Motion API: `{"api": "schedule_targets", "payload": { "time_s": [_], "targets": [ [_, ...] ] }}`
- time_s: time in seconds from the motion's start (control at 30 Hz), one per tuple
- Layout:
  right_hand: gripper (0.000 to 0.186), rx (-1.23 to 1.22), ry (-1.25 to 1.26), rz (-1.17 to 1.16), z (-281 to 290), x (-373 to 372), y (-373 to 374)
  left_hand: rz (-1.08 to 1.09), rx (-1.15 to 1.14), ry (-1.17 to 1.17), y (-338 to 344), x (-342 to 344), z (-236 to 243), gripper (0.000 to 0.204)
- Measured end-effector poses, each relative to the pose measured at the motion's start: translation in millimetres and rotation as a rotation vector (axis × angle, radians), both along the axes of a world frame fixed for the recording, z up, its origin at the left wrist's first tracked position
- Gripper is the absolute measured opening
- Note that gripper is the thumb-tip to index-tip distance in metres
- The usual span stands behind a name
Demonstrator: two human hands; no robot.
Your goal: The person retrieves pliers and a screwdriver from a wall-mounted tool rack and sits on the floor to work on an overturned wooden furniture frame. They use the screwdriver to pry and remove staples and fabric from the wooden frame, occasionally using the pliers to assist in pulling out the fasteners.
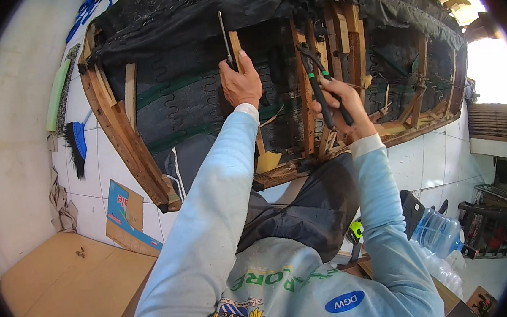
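An upholstered sofa frame (127,122) lies in front of me with its wooden slats, zigzag springs and torn black fabric (195,21) exposed. My left hand (242,85) is closed around a screwdriver (223,34), its thin metal shaft pointing away from me and most of its handle hidden by the fingers. Beside it stands an upright wooden slat (235,42). My right hand (349,104) grips pincers (311,79) with black handles and green bands. Their jaws are over the wooden uprights (356,43) at the middle of the frame.
On the left tiled floor are a blue brush head (77,142) and a cut cardboard box (128,213); a large cardboard sheet (67,292) lies nearer. A clear blue water jug (439,230) and a dark metal frame (491,226) stand at right.
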State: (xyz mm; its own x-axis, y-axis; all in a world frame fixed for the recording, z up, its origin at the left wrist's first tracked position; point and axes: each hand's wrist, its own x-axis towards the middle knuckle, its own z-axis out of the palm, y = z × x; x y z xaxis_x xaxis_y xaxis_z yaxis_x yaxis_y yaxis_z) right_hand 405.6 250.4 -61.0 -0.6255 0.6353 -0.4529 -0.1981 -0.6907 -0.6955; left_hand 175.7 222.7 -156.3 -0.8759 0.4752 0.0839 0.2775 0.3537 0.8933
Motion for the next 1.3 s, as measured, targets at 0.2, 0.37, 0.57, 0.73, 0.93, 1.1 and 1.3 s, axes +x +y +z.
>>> {"api": "schedule_targets", "payload": {
  "time_s": [0.2,0.37,0.57,0.73,0.93,1.1,1.3],
  "targets": [
    [0.018,0.133,0.043,-0.052,-34,-5,-19,-0.019,0.003,-0.008,-1,0,2,0.072],
    [0.018,0.289,0.006,-0.049,-56,-5,-25,-0.033,-0.012,-0.03,-2,1,7,0.073],
    [0.018,0.479,-0.09,-0.079,-86,-19,-29,-0.041,-0.003,-0.021,-3,-1,7,0.072],
    [0.023,0.78,-0.316,-0.303,-128,-54,-41,-0.036,-0.004,-0.001,0,1,3,0.073],
    [0.022,0.969,-0.609,-0.51,-131,-62,-65,-0.021,0.019,0.035,0,-1,0,0.074],
    [0.016,0.633,-0.281,-0.565,-94,-48,-102,-0.044,0.002,-0.009,-5,1,8,0.075],
    [0.029,0.431,-0.242,-0.317,-57,-7,-123,-0.056,0.005,-0.016,-6,2,11,0.073]
  ]
}}
